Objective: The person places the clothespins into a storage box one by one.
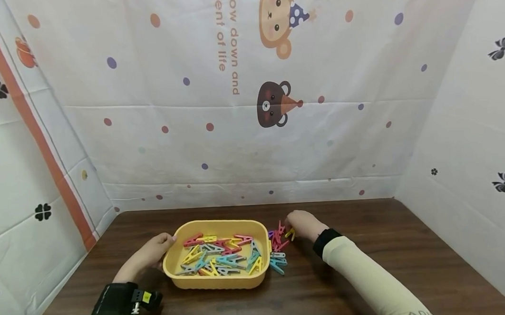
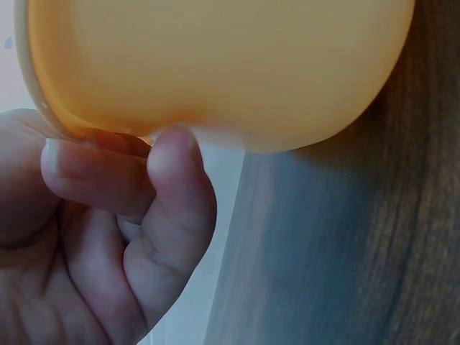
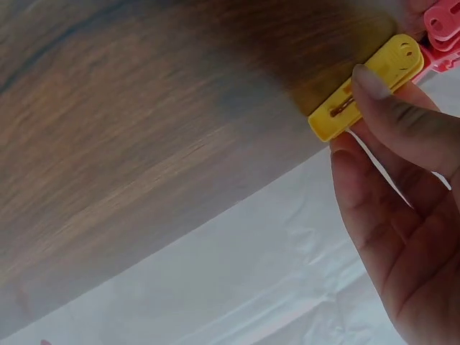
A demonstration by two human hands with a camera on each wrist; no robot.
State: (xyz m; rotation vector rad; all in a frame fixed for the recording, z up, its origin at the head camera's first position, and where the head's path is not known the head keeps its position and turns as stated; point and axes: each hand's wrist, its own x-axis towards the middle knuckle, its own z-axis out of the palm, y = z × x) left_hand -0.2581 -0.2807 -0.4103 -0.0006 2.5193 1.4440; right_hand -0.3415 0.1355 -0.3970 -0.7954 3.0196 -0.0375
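Observation:
A yellow plastic basin [image 1: 218,283] stands on the table in the head view, holding several red, yellow, grey and blue clothespins. My left hand [image 1: 152,252] grips its left rim; in the left wrist view the thumb and fingers [image 2: 180,165] bend at the basin's edge. Right of the basin, my right hand [image 1: 305,225] pinches a yellow clothespin [image 3: 397,60] between thumb and fingers, low over the table. Beside that hand lies a small pile of red clothespins [image 1: 277,239], with a bit of purple among them. Blue clothespins [image 1: 277,265] lie nearer me, close to the basin's right side.
The dark wooden table [image 1: 369,256] reaches back to a white printed cloth [image 1: 235,149] hung behind it. Similar cloth hangs along the left and right sides. A black band with a small device [image 1: 124,300] is worn on the left wrist.

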